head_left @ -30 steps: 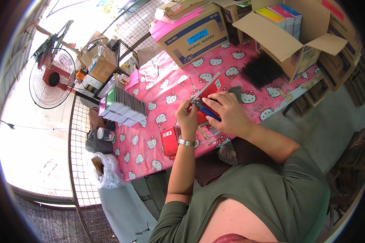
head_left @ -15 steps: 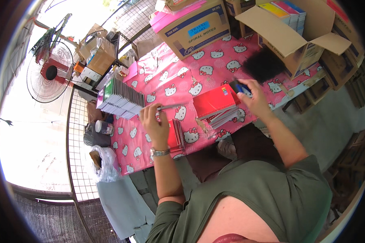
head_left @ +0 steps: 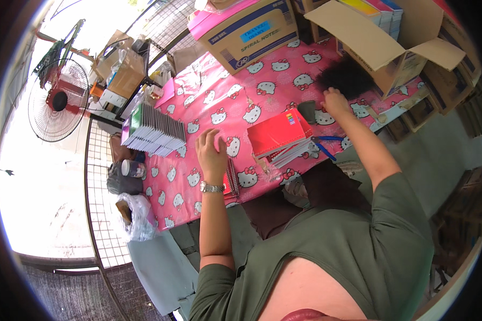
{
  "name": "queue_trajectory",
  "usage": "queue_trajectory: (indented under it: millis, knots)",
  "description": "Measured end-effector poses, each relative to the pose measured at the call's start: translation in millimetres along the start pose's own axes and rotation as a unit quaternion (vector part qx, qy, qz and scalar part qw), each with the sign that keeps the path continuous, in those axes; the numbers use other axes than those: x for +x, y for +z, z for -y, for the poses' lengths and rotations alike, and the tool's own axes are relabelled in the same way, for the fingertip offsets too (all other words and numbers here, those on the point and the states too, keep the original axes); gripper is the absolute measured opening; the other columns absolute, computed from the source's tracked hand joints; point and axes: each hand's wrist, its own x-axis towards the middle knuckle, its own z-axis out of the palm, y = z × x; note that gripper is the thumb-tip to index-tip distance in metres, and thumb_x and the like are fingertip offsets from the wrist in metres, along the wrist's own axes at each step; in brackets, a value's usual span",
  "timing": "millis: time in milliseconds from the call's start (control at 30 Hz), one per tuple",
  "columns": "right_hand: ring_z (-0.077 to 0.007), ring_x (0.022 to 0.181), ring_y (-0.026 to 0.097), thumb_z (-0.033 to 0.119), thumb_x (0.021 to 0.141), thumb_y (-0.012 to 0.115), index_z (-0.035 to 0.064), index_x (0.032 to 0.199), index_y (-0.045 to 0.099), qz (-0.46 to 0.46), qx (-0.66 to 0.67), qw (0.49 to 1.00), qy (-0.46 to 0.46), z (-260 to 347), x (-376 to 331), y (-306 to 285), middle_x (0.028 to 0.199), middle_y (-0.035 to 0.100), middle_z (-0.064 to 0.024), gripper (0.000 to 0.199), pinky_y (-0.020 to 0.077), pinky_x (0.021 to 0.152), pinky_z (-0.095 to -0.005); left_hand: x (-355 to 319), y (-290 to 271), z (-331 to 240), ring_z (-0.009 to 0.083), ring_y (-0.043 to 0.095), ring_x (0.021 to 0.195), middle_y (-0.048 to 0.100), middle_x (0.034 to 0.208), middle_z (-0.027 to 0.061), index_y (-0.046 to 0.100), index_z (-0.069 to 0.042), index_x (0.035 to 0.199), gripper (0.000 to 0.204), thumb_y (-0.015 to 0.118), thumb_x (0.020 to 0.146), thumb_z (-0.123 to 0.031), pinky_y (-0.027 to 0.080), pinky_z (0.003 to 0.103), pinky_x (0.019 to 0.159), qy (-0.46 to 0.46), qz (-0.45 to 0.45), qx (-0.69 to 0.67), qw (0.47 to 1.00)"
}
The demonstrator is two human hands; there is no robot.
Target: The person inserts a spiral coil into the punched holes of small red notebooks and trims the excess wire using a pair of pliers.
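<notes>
The left hand [head_left: 212, 154], half-curled and seemingly empty, was near red spiral notebooks [head_left: 232, 179]. The right hand [head_left: 337, 105], grip unclear, was beside a black wiry heap [head_left: 348, 78]; stacked red-covered notebooks [head_left: 277, 134] lay between.

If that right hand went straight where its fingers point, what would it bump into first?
Probably the fuzzy black heap, near its left edge. The right hand's fingertips look very close already, maybe touching; depth is unclear.
</notes>
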Motion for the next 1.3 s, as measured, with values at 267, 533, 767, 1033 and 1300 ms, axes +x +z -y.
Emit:
queue_trajectory:
  millis: [267, 533, 767, 1033, 1300]
  knots:
    - [-0.0286, 0.101, 0.065, 0.012, 0.087, 0.057, 0.0060, 0.098, 0.070, 0.023, -0.121, 0.990, -0.066, 6.2, 17.8, 2.8, 0.102, 0.069, -0.0118, 0.018, 0.0523, 0.084, -0.0404, 7.5, 8.6, -131.0, 0.0246, 0.067, 0.093, 0.068, 0.106, 0.0034, 0.069, -0.012, 0.101, 0.023, 0.074, 0.082, -0.024, 0.056, 0.039, 0.078, 0.225, 0.181, 0.018, 0.957]
    - [-0.0286, 0.094, 0.064, 0.003, 0.082, 0.057, 0.0042, 0.103, 0.071, -0.065, 0.317, 0.946, -0.025, 12.1, 26.9, -84.1, 0.097, 0.064, -0.0139, 0.026, 0.0514, 0.084, -0.0350, 29.2, -9.7, -123.9, 0.0269, 0.069, 0.088, 0.071, 0.100, 0.0072, 0.072, -0.012, 0.107, 0.026, 0.072, 0.086, -0.027, 0.056, 0.039, 0.078, 0.211, 0.291, -0.052, 0.932]
    - [-0.0157, 0.087, 0.061, 0.013, 0.093, 0.061, 0.0094, 0.118, 0.073, 0.036, 0.529, 0.840, -0.111, 57.6, -18.3, -175.8, 0.095, 0.062, -0.0068, 0.028, 0.0495, 0.082, -0.0290, 36.3, -10.9, -116.7, 0.0269, 0.070, 0.082, 0.073, 0.097, 0.0077, 0.074, -0.011, 0.107, 0.025, 0.071, 0.088, -0.028, 0.056, 0.038, 0.073, 0.222, 0.306, -0.079, 0.922]
    - [-0.0204, 0.080, 0.061, 0.017, 0.092, 0.068, 0.0064, 0.109, 0.073, 0.039, 0.479, 0.857, -0.183, 82.1, -49.4, -192.1, 0.089, 0.063, -0.0085, 0.021, 0.0483, 0.072, -0.0318, 39.6, -12.9, -122.6, 0.0267, 0.071, 0.081, 0.073, 0.095, 0.0082, 0.073, -0.011, 0.108, 0.028, 0.071, 0.087, -0.028, 0.057, 0.037, 0.074, 0.245, 0.315, -0.037, 0.916]
    - [-0.0249, 0.084, 0.064, 0.017, 0.092, 0.067, 0.0038, 0.115, 0.071, 0.094, 0.502, 0.858, -0.052, 84.1, -63.8, -182.9, 0.092, 0.064, -0.0110, 0.027, 0.0504, 0.075, -0.0357, 47.9, -9.0, -106.9, 0.0245, 0.072, 0.075, 0.074, 0.099, 0.0090, 0.073, -0.011, 0.109, 0.026, 0.071, 0.086, -0.022, 0.058, 0.036, 0.070, 0.206, 0.342, -0.116, 0.910]
